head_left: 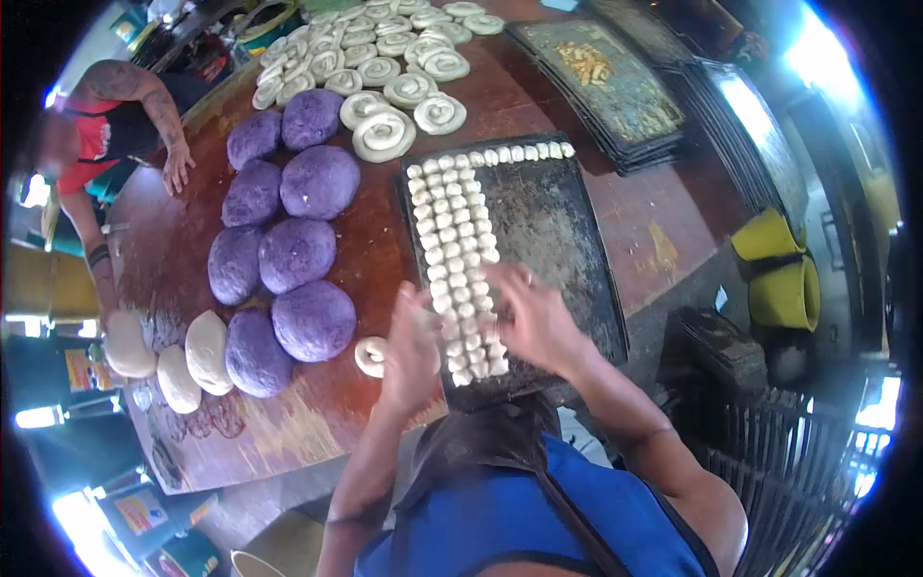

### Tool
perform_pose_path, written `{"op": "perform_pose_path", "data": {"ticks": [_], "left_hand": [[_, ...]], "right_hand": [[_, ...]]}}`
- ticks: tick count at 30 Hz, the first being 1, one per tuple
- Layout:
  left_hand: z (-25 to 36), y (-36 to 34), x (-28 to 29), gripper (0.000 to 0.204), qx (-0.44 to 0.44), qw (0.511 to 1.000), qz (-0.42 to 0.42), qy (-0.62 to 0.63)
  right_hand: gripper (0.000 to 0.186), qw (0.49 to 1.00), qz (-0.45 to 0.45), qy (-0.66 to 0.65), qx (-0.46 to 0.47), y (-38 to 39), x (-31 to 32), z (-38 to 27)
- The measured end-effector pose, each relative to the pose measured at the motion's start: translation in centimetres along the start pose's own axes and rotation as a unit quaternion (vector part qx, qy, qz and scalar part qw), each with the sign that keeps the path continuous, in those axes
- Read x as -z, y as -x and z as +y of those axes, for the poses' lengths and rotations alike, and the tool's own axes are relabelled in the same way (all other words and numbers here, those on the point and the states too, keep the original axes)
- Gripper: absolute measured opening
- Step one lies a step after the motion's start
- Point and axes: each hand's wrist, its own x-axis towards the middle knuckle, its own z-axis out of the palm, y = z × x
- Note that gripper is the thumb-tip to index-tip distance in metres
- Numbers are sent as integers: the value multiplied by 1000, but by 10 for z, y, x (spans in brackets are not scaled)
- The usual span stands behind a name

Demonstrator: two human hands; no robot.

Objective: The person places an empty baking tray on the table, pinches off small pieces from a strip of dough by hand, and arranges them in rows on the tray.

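Note:
A dark baking tray [553, 226] lies in front of me on the table. Small pale dough balls [452, 223] fill its left side in long rows, and a single row runs along its far edge. Over the near left edge of the tray is my left hand [411, 351], its fingers smeared by motion. My right hand [536, 319] reaches in from the right, thumb and fingers apart, at the near dough balls; its fingertips are blurred. Just left of my left hand, partly hidden by it, lies a pale dough rope [368, 357], curled round.
Several purple dough mounds [312, 245] sit left of the tray, with pale dough lumps [207, 351] nearby. Coiled dough rolls [382, 133] cover the far table [538, 111]. Stacked trays [615, 96] stand far right. A co-worker's hand [178, 168] rests at the left edge. Yellow buckets [784, 293] stand right.

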Motion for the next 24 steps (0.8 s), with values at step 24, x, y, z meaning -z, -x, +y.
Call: {"op": "perform_pose_path", "data": {"ticks": [24], "left_hand": [[17, 2, 25, 19, 34, 984, -7, 176]], "right_hand": [[25, 982, -39, -137, -125, -3, -8, 68]]}}
